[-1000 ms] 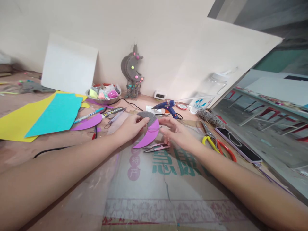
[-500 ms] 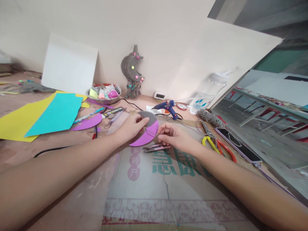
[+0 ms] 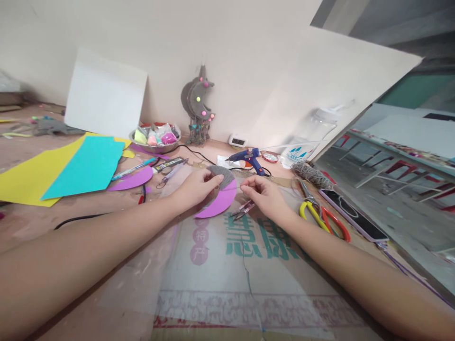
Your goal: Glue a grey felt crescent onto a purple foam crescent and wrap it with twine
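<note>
As the left hand (image 3: 199, 192) pinches a purple crescent (image 3: 218, 203) partly wrapped in gray yarn (image 3: 223, 173), the right hand (image 3: 265, 196) beside it grips that yarn at its fingertips, snips (image 3: 242, 211) just below.

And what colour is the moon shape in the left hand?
The moon shape is purple, with grey yarn around its upper part (head view).

A craft workshop, it seems: a glue gun (image 3: 251, 156), scissors (image 3: 312, 202), grey yarn (image 3: 312, 175) and coloured sheets (image 3: 83, 166) share the worktable (image 3: 28, 232), and a second cluttered table (image 3: 391, 151) stands beyond
</note>
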Demonstrator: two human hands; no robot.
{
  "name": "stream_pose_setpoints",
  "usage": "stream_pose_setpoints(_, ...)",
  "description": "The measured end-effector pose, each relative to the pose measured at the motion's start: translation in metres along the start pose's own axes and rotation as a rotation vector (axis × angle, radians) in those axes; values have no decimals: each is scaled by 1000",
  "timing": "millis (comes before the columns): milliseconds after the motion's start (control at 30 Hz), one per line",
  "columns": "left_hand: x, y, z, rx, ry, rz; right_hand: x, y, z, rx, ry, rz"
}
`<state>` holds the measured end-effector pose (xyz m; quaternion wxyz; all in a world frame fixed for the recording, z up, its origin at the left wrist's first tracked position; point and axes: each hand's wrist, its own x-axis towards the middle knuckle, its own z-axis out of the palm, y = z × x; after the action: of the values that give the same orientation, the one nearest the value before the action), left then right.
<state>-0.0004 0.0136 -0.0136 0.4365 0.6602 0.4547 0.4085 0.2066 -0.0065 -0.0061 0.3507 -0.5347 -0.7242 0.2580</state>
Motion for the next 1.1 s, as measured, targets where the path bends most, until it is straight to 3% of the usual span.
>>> stream_pose_setpoints(300, -5, -2, 3, -180, -80, -106, -1, 0, 4, 85, 27, 74)
stream_pose_setpoints(1100, -5, -4, 4, -135, -213, -60, -2, 0, 3, 18, 49, 27)
